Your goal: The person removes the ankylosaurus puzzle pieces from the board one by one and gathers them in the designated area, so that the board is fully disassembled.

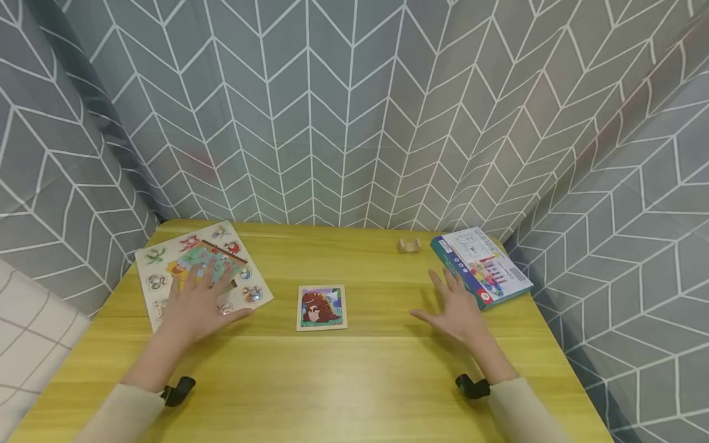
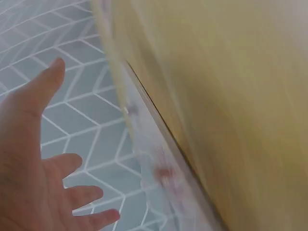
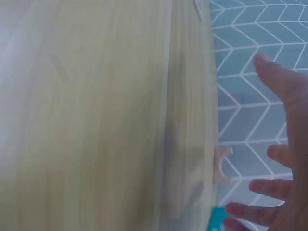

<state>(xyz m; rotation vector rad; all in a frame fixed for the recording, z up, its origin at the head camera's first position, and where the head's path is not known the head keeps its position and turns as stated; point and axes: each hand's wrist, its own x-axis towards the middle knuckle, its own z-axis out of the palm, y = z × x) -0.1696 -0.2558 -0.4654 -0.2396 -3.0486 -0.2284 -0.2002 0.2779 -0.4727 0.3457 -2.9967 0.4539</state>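
Your left hand (image 1: 195,307) hangs, fingers spread, above a cream board (image 1: 173,253) at the far left corner of the desk (image 1: 343,381); colourful animal pieces (image 1: 252,293) ring its bright central picture. Your right hand (image 1: 456,307), well apart from the left, also has its fingers spread, beside a teal-edged white box (image 1: 482,266) near the far right corner. Between your hands, around mid-desk, lies a square, pale-rimmed dinosaur picture (image 1: 321,307), its dinosaur reddish brown.

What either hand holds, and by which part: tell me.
Nothing is held: the left hand is spread above the picture board, the right hand near the box.
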